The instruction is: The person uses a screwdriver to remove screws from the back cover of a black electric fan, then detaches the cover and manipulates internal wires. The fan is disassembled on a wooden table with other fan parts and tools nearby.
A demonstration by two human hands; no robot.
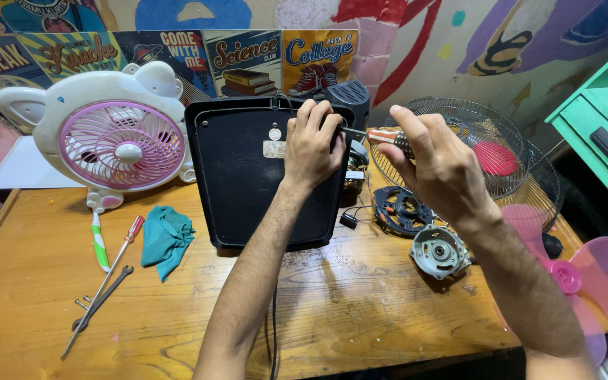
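wooden table (360,302), glossy black base (248,183)

The scene is seen from a single head-worn camera, angled downward and forward, close over the wooden counter (360,309) toward the painted wall (416,56).

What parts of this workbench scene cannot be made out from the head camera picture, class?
- Screwdriver tip: hidden behind the left hand.
- What the tip meets on the black base: covered by that hand's fingers.
- Screwdriver handle: mostly wrapped by the right hand.
- Pink fan blade: cut off by the right edge.
- Label on the base: too small to read.
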